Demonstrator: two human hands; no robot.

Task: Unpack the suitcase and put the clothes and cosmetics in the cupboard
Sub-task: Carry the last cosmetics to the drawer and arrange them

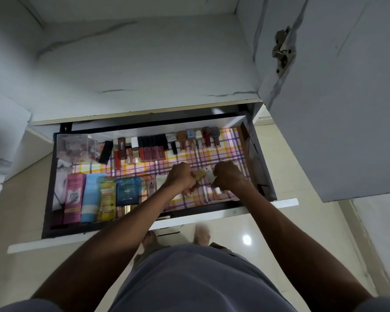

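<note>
Step in hand, as judged: cosmetics stage, laying small items out in the pulled-out cupboard drawer [270, 174]; suitcase and clothes out of view.

Left hand [182, 179]: over the plaid liner [221, 158], right of centre, fingers curled round a small tan item [200, 174], kind unclear.
Right hand [228, 175]: just right of the left, fingers curled round a small white sachet or tube [208, 174]; further pale pieces under it, blurred.

Already placed:
- Far row: clear box of trinkets [77, 147] at far left, then lip glosses [152, 147], then nail polish bottles [197, 138] running right.
- Near row, left: pink tube [73, 197], blue tube [91, 197], yellow pack [107, 197], dark blue sachet [128, 191], small sachets beside the left wrist.

Next move, as judged: set held pieces down flat to continue the near row rightward, without nudging the sachets at the left wrist.

Open room: bare liner in the middle band and at near right. Edges: dark drawer wall close on the right, front lip near, shelf edge [144, 111] overhanging far, open cupboard door [338, 109] at right.
</note>
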